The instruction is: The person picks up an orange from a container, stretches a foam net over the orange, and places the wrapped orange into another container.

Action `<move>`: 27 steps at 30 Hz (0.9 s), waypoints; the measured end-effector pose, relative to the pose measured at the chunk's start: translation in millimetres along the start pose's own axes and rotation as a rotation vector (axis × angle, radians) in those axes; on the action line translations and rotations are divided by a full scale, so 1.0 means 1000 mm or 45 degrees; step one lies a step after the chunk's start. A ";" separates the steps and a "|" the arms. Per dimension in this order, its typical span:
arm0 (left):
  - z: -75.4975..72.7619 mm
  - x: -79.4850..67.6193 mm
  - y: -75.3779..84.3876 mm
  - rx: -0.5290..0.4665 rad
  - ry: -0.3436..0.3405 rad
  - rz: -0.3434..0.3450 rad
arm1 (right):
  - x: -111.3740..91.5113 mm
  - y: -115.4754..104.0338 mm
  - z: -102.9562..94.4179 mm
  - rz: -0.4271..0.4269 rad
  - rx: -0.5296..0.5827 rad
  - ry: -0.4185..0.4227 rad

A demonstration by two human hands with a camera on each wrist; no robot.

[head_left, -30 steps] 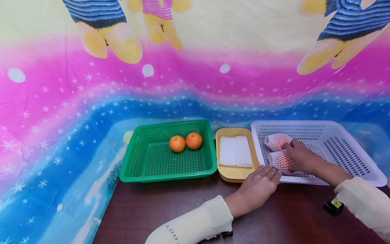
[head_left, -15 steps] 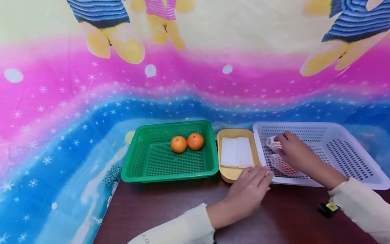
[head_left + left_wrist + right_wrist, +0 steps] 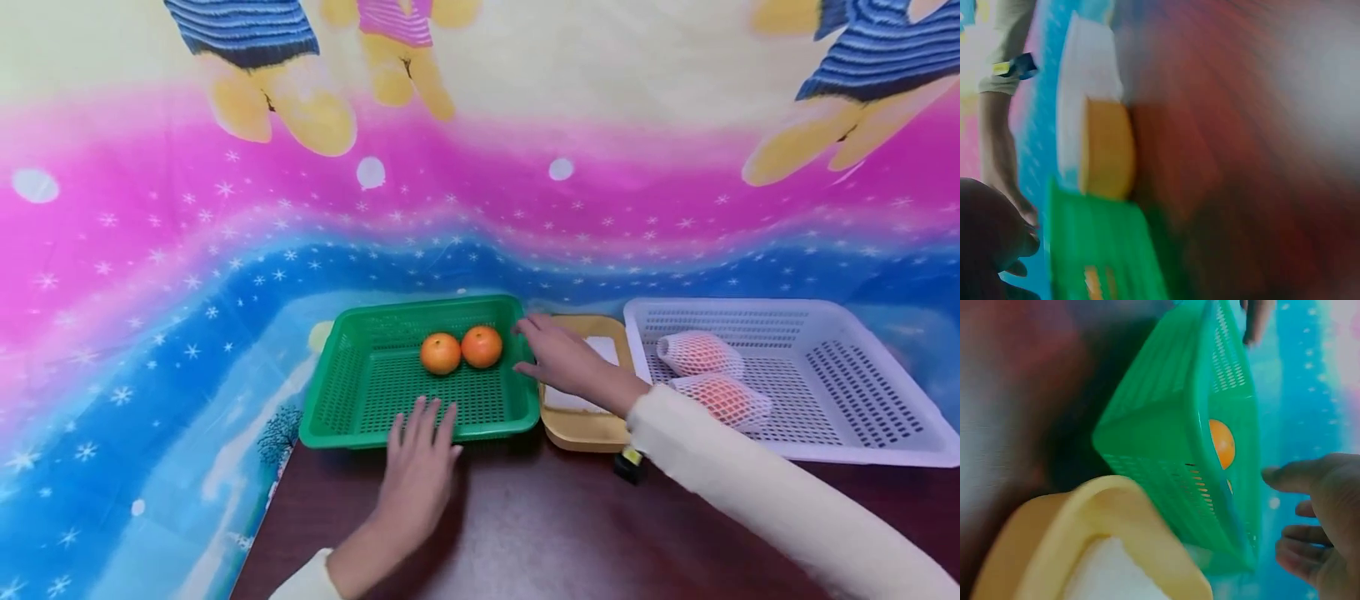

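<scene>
Two oranges [image 3: 482, 347] sit side by side in the green basket [image 3: 322, 441], toward its right end. My left hand [image 3: 420, 483] hovers at the basket's front rim with fingers spread; whether it touches the rim I cannot tell. Over the yellow tray [image 3: 585, 437] reaches my right hand [image 3: 566, 357], fingers extended toward the basket's right rim and holding nothing. White foam net sleeves [image 3: 602, 348] lie in that tray, partly hidden by the right hand. In the right wrist view, the thumb and fingers [image 3: 1300, 476] are apart beside the basket, with an orange [image 3: 1222, 444] inside.
At the right stands a white basket [image 3: 862, 454] with two net-wrapped fruits [image 3: 701, 353] at its left end. The right sleeve partly covers the nearer one. All containers stand in a row on the dark wooden table [image 3: 525, 517], against a printed cloth backdrop.
My right hand has let go of the netted fruit and moved left out of the white basket, over the tray. My left hand has moved left from the tray to the green basket's front.
</scene>
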State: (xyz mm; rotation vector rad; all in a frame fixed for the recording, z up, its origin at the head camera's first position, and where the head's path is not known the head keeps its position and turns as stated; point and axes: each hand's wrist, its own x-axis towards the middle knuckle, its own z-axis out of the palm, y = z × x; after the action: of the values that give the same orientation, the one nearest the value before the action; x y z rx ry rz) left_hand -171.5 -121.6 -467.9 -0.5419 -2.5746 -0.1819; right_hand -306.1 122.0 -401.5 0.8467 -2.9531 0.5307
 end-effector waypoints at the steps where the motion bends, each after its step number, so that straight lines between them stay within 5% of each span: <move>1: -0.001 -0.006 -0.010 0.009 -0.027 -0.022 | 0.011 -0.003 0.004 0.006 -0.004 -0.036; 7: -0.012 -0.034 -0.061 -0.012 -0.169 -0.223 | 0.071 -0.015 0.028 0.055 0.033 -0.225; 11: -0.021 -0.043 -0.081 -0.003 -0.233 -0.292 | 0.092 -0.018 0.040 0.143 -0.024 -0.344; 17: -0.022 -0.045 -0.094 0.014 -0.232 -0.259 | 0.103 -0.020 0.047 0.299 -0.017 -0.432; 27: -0.018 -0.046 -0.098 -0.026 -0.155 -0.267 | 0.114 -0.018 0.057 0.334 0.014 -0.485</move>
State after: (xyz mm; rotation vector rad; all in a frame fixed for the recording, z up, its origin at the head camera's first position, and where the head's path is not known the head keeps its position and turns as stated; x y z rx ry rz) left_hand -167.3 -231.2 -478.3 -0.2972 -2.7492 -0.2535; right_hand -390.0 30.5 -436.1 0.6220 -3.4424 0.4355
